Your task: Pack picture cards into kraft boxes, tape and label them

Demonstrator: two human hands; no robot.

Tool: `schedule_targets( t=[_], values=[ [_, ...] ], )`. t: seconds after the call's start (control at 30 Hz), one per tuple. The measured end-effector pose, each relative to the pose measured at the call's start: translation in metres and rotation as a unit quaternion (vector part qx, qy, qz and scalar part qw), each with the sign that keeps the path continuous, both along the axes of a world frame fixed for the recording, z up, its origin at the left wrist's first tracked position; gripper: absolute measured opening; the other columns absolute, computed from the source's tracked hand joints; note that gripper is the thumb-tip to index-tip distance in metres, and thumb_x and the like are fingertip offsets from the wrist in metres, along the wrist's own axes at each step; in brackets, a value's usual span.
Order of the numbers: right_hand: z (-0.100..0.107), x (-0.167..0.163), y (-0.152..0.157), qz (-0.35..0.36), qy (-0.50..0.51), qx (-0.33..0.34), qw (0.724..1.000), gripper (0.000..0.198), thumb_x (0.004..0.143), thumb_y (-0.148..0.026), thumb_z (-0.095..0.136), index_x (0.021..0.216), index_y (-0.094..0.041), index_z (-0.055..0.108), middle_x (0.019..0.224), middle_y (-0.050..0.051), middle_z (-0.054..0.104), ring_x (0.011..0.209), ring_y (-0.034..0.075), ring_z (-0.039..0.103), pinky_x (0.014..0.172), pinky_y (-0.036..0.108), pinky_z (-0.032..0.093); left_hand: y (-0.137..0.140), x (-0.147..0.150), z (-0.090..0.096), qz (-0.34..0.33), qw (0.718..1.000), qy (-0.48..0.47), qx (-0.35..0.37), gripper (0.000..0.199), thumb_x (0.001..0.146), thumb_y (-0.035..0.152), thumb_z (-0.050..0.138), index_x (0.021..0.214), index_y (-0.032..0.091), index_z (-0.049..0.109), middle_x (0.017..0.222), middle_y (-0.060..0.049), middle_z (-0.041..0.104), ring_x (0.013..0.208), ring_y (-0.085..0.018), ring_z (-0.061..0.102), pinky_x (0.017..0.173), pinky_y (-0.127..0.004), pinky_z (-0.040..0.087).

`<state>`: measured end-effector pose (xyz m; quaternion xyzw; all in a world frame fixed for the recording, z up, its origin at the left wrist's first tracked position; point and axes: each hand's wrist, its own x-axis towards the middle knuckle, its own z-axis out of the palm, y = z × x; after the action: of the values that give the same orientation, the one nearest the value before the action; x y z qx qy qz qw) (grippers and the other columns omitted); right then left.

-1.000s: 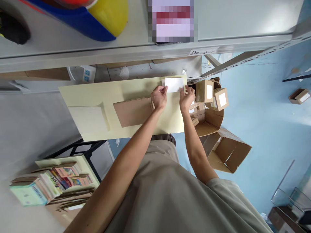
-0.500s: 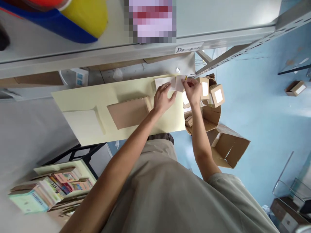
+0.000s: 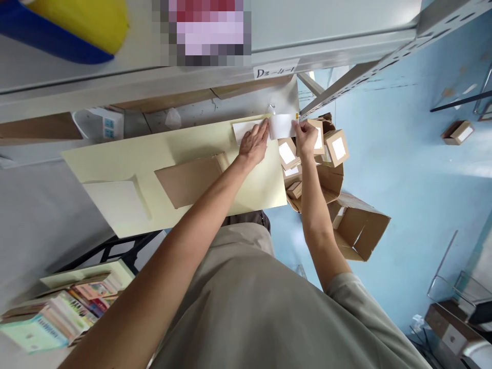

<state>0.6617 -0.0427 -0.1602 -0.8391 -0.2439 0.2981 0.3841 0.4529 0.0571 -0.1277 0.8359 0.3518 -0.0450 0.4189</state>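
Observation:
My right hand [image 3: 306, 137] pinches the right end of a white label strip [image 3: 282, 126] between thumb and fingers. The strip bends up and sticks out past the right end of a cream-coloured tabletop [image 3: 265, 179]. My left hand [image 3: 254, 146] lies with its fingers stretched out, pressing on white paper [image 3: 240, 131] at the table's far edge, beside the strip's left end. Whether the two white pieces are joined is hidden under the fingers. A small yellow mark shows at the strip's far right corner. Left of my left forearm lies a flat brown cardboard box [image 3: 188, 179].
A white flat pad [image 3: 115, 202] lies at the table's left end. Labelled small boxes [image 3: 335, 148] sit in an open carton to the right, near another open carton [image 3: 361, 230]. A grey metal shelf [image 3: 330, 48] spans the far side. Books [image 3: 65, 312] are stacked lower left.
My right hand has drawn the strip's end to the right, so more of it shows. My left hand has flattened onto the paper. The view has shifted slightly.

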Motion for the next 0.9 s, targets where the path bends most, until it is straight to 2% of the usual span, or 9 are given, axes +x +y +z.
schedule_targets(
  t=[0.17,0.23,0.33,0.4,0.5,0.6,0.7,0.8,0.9],
  values=[
    [0.007,-0.014,-0.006,-0.054,0.015,-0.024,0.998,0.030,0.118,-0.038,0.073,0.096,-0.018,0.078,0.097,0.008,0.081,0.093,0.021,0.074,0.089,0.035,0.062,-0.002,0.007,0.030,-0.074,0.991,0.110,0.018,0.104,0.111,0.046,0.072,0.196,0.013,0.022,0.206,-0.017,0.015,0.183,-0.048,0.029,0.150,-0.064,0.031],
    [0.015,-0.018,-0.018,-0.103,0.000,-0.058,0.993,0.033,0.118,-0.035,0.071,0.090,-0.019,0.076,0.094,0.009,0.081,0.092,0.022,0.074,0.088,0.036,0.062,-0.002,0.009,0.037,-0.084,0.989,0.123,0.013,0.108,0.109,0.043,0.073,0.197,0.012,0.017,0.206,-0.017,0.012,0.183,-0.049,0.027,0.150,-0.066,0.031],
    [0.033,-0.025,-0.041,-0.180,-0.037,-0.084,0.979,0.041,0.119,-0.040,0.067,0.082,-0.021,0.071,0.090,0.010,0.080,0.091,0.025,0.074,0.090,0.040,0.062,0.002,0.015,0.033,-0.073,0.990,0.115,-0.017,0.117,0.104,0.046,0.078,0.197,0.012,0.014,0.206,-0.019,0.012,0.185,-0.052,0.022,0.151,-0.070,0.027],
    [0.050,-0.033,-0.056,-0.203,-0.058,-0.062,0.975,0.044,0.118,-0.049,0.066,0.083,-0.022,0.070,0.092,0.010,0.080,0.092,0.026,0.075,0.093,0.043,0.063,0.006,0.017,0.027,-0.052,0.993,0.086,-0.055,0.121,0.100,0.047,0.082,0.197,0.014,0.017,0.206,-0.019,0.014,0.187,-0.053,0.019,0.152,-0.069,0.024],
    [0.079,-0.055,-0.068,-0.176,-0.052,0.029,0.983,0.049,0.114,-0.064,0.068,0.084,-0.025,0.069,0.091,0.008,0.079,0.091,0.025,0.073,0.093,0.043,0.062,0.006,0.004,0.030,0.024,0.991,0.009,-0.134,0.118,0.093,0.040,0.086,0.194,0.016,0.030,0.203,-0.021,0.025,0.187,-0.049,0.027,0.152,-0.062,0.029],
    [0.110,-0.087,-0.072,-0.103,0.026,0.123,0.987,0.060,0.107,-0.081,0.071,0.080,-0.028,0.065,0.082,0.002,0.071,0.084,0.022,0.068,0.085,0.039,0.061,-0.010,-0.048,0.064,0.156,0.960,-0.079,-0.219,0.103,0.089,0.034,0.084,0.184,0.016,0.049,0.190,-0.025,0.049,0.174,-0.046,0.053,0.137,-0.057,0.053],
    [0.137,-0.127,-0.072,-0.032,0.157,0.165,0.973,0.067,0.099,-0.089,0.078,0.076,-0.029,0.062,0.075,-0.002,0.063,0.075,0.018,0.062,0.075,0.035,0.058,-0.040,-0.127,0.118,0.258,0.901,-0.153,-0.312,0.073,0.085,0.038,0.082,0.156,0.020,0.075,0.156,-0.020,0.080,0.138,-0.038,0.080,0.109,-0.049,0.069],
    [0.156,-0.165,-0.068,0.007,0.267,0.175,0.947,0.068,0.090,-0.089,0.089,0.074,-0.029,0.063,0.074,-0.003,0.064,0.073,0.017,0.062,0.074,0.034,0.059,-0.071,-0.198,0.167,0.326,0.848,-0.203,-0.365,0.047,0.079,0.043,0.083,0.118,0.018,0.085,0.111,-0.015,0.088,0.101,-0.028,0.085,0.081,-0.035,0.066],
    [0.169,-0.198,-0.061,0.038,0.323,0.157,0.932,0.068,0.082,-0.088,0.097,0.073,-0.029,0.064,0.076,-0.002,0.069,0.078,0.018,0.067,0.076,0.035,0.063,-0.093,-0.243,0.196,0.364,0.840,-0.228,-0.331,0.032,0.075,0.043,0.085,0.096,0.019,0.084,0.088,-0.009,0.083,0.082,-0.022,0.077,0.065,-0.029,0.056]
  ],
)
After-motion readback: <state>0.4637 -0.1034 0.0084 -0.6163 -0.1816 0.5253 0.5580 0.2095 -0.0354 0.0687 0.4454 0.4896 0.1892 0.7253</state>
